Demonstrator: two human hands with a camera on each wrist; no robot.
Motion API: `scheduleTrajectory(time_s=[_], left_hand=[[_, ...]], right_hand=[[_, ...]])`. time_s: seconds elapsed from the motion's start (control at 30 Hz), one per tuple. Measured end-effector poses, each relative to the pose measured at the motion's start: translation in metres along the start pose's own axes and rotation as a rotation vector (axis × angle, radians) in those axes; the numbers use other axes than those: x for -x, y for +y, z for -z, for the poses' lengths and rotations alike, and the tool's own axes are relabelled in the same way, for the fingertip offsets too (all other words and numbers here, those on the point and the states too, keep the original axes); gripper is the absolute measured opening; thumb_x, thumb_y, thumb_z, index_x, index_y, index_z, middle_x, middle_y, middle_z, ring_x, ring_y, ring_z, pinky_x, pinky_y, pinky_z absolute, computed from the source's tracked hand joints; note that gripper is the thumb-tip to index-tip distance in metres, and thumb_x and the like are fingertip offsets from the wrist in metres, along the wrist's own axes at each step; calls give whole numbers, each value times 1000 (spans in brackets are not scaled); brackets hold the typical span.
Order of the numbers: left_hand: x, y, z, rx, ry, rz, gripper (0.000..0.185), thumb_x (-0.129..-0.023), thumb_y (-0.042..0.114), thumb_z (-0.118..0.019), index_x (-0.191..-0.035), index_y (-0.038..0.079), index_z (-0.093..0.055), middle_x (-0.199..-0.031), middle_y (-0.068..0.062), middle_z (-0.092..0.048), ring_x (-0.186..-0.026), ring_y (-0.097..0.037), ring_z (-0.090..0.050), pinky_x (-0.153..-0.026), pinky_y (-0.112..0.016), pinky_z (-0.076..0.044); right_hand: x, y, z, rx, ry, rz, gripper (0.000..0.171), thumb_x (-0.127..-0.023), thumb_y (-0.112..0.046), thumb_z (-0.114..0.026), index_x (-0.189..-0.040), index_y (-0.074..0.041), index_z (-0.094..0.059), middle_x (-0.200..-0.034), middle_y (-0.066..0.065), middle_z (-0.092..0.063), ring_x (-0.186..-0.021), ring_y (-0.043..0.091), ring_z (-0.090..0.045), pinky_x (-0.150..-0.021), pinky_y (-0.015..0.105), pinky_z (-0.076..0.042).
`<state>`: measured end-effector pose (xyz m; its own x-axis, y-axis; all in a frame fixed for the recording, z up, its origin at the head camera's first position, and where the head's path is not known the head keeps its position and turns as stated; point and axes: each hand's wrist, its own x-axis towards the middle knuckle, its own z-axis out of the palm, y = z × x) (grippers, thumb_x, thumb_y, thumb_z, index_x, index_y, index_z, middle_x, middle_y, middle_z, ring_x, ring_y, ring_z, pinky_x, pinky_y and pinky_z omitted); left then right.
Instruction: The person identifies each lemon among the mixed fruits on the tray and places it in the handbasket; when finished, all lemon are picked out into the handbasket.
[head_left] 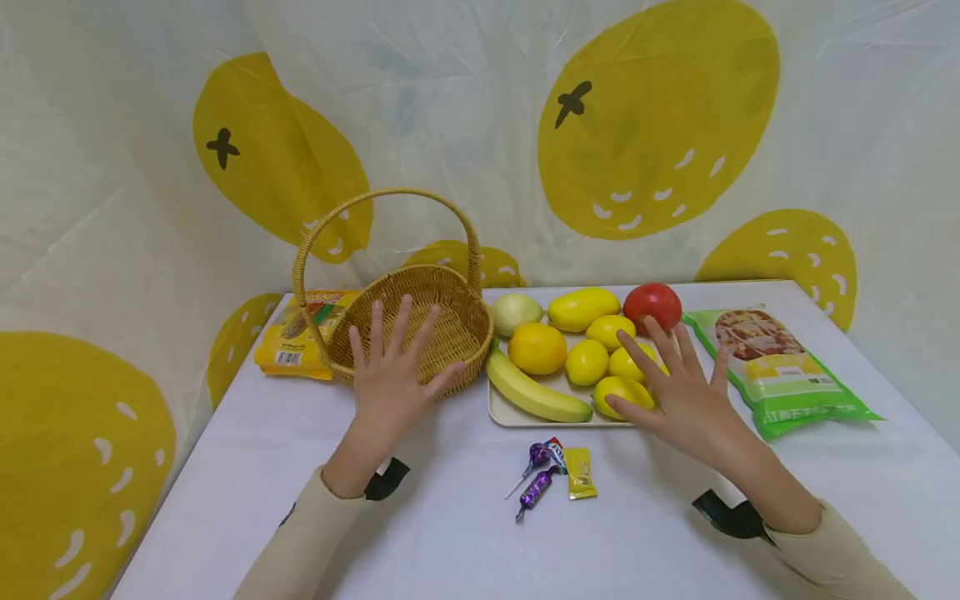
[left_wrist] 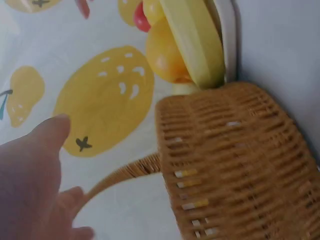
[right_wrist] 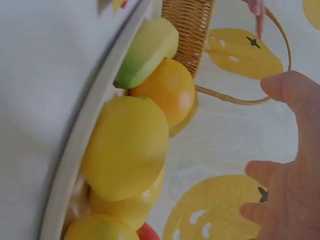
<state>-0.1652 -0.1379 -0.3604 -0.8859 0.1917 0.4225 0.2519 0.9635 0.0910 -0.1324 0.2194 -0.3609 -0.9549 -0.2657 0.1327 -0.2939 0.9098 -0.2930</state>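
Note:
My left hand (head_left: pixel 393 375) is held up with its fingers spread, in front of the wicker basket (head_left: pixel 459 329), and holds nothing. Its thumb and some fingertips show in the left wrist view beside the basket (left_wrist: pixel 240 165). With fingers also spread and nothing in it, my right hand (head_left: pixel 686 396) overlaps the right side of the fruit tray (head_left: pixel 517 423) in the head view. On the tray lie a banana (head_left: pixel 532 390), an orange (head_left: pixel 537 348), several lemons (head_left: pixel 587 362), a mango (head_left: pixel 583 309), a pale green round fruit (head_left: pixel 516 314) and a red round fruit (head_left: pixel 652 305).
Between the hands, nearer the front, lie a lollipop (head_left: pixel 538 454), a purple-wrapped candy (head_left: pixel 535 492) and a yellow packet (head_left: pixel 580 473). A green food bag (head_left: pixel 780 367) lies at the right. Behind the basket's left side is a yellow package (head_left: pixel 296 340). A patterned curtain (head_left: pixel 465 108) hangs behind.

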Motion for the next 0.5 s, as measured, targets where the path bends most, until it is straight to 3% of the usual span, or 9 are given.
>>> scheduleTrajectory(time_s=[0.1,0.2,0.37,0.5], left_hand=[[1,-10,0,-8,187,-64,71,-95,69,-36,-154,31,-29,-164,-6,-13,-150,-32,4,-114,-64,-3],[-3,-21,1,-9,357,-103,66,-98,65,-29,-153,28,-33,-162,-8,-18,-150,-35,-2,-112,-67,-5],[-17,-38,6,41,523,-89,56,-101,51,-42,-151,26,-36,-161,-6,-19,-149,-37,-5,-112,-67,-5],[-30,-53,10,115,607,-44,56,-98,33,-54,-150,24,-37,-161,-7,-18,-148,-38,-6,-113,-65,-4]], right_hand=[[6,2,-4,2,65,62,85,-90,-51,-62,-158,-26,-17,-163,16,-4,-145,48,5,-102,74,14],[11,5,-7,-20,71,111,85,-88,-37,-70,-157,-24,-23,-162,17,-11,-144,49,-6,-106,75,-4],[13,5,-12,-79,15,136,77,-86,-23,-74,-152,-18,-35,-159,18,-18,-139,50,-23,-93,71,-36],[9,4,-17,-113,-28,117,56,-87,-19,-73,-137,-7,-53,-145,24,-38,-127,45,-39,-91,63,-45]])
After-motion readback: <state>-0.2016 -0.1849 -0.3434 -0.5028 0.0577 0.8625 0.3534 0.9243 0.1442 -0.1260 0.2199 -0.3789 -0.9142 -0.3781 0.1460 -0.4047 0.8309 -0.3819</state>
